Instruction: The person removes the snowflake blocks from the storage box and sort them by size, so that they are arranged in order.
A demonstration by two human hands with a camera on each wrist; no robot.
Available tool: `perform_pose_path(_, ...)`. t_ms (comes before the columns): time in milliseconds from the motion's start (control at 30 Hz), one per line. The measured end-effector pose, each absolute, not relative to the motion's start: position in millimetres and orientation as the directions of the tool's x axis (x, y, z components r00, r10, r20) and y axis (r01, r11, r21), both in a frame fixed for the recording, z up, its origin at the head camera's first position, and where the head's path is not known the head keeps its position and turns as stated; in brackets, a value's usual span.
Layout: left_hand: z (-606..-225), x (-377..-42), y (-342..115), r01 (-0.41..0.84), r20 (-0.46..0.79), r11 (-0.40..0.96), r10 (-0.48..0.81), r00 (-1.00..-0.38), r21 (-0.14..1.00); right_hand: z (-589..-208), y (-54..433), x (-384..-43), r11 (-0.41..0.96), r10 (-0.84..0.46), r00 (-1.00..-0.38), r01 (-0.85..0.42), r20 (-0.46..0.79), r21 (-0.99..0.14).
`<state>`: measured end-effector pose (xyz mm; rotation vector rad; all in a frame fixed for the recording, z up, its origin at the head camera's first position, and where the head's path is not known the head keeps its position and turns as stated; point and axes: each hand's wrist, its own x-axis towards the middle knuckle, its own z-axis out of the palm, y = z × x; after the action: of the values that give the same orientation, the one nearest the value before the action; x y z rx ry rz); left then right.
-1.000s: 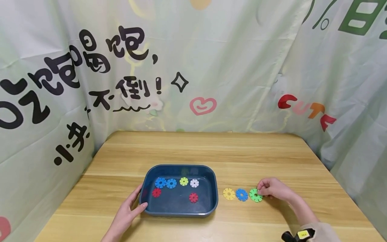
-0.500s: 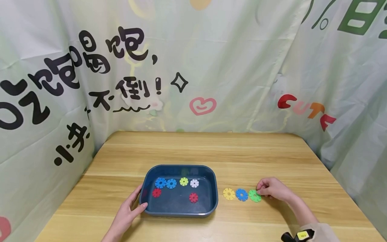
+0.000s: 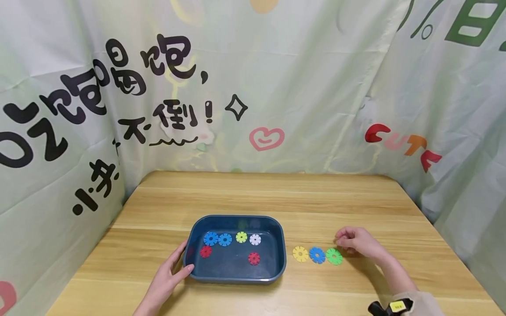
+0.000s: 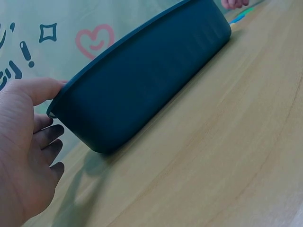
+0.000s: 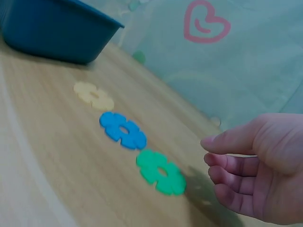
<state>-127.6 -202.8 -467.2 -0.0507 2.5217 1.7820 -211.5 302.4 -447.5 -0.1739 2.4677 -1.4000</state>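
In the head view my left hand [image 3: 167, 275] grips the left side of a dark blue plastic tray [image 3: 237, 280]. Its thumb lies over the rim, and the other fingers curl beside the outer wall, as the left wrist view shows. Right of the tray, a yellow [image 3: 295, 259], a blue [image 3: 317, 261] and a green interlocking disc [image 3: 334, 262] lie flat in a row. My right hand [image 3: 361, 242] hovers just behind and right of the green disc, fingers loosely curled. A gap separates it from that disc in the right wrist view, and nothing is between its fingers.
Inside the tray lie two blue discs [image 3: 225, 244], a yellow-green disc [image 3: 241, 241], a white disc [image 3: 255, 243] and two red discs [image 3: 254, 263]. Around the wooden table [image 3: 253, 193] hangs a printed curtain [image 3: 300, 96] at the back and sides.
My right hand slid the green disc slightly left toward the blue one, then let it go and lifted back from it. My left hand and the tray stay in place.
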Motion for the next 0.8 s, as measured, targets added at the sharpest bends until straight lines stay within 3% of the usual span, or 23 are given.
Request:
perform_pose_path(400, -468.4, -128.0, -202.7, -0.023, -0.025, 0.367, 0.001, -1.0, 0.93, -414.4, 273.8, -224.2, 0.438, -0.246, -0.965, -0.026, -0.092, -0.899)
perform_pose_path(800, -467.0, -126.0, -202.6, 0.025, 0.021, 0.358, 0.016, -1.0, 0.933, -382.5, 202.7, -234.7, 0.365, -0.374, -0.927, -0.115, -0.032, -0.924)
